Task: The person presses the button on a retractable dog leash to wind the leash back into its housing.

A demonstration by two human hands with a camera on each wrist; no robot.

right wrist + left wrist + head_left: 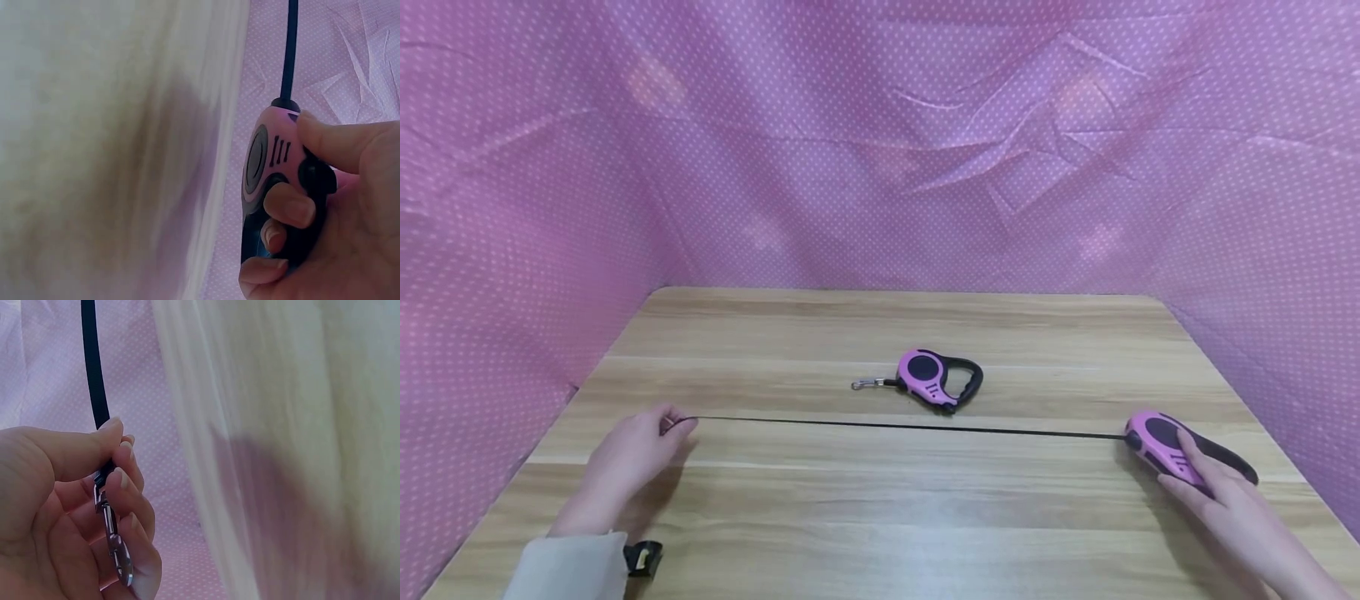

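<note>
A black leash strap point(910, 427) stretches taut across the table between my two hands. At the left, my left hand point(643, 446) pinches the strap's end between thumb and forefinger. In the left wrist view the metal snap clip point(114, 537) hangs against the curled fingers. On the right, a pink and black retractable leash point(1165, 446) is gripped by its handle in my right hand point(1221, 496). The right wrist view shows fingers wrapped through the handle loop and the thumb on the pink casing point(278, 144). The strap comes out of the casing's nose.
A second pink and black retractable leash point(923, 377) lies behind the strap, its clip point(868, 383) pointing left. All rests on or above a wood-grain table point(850, 533). Pink dotted cloth point(880, 167) surrounds the back and sides. A black band point(643, 558) sits at the left wrist.
</note>
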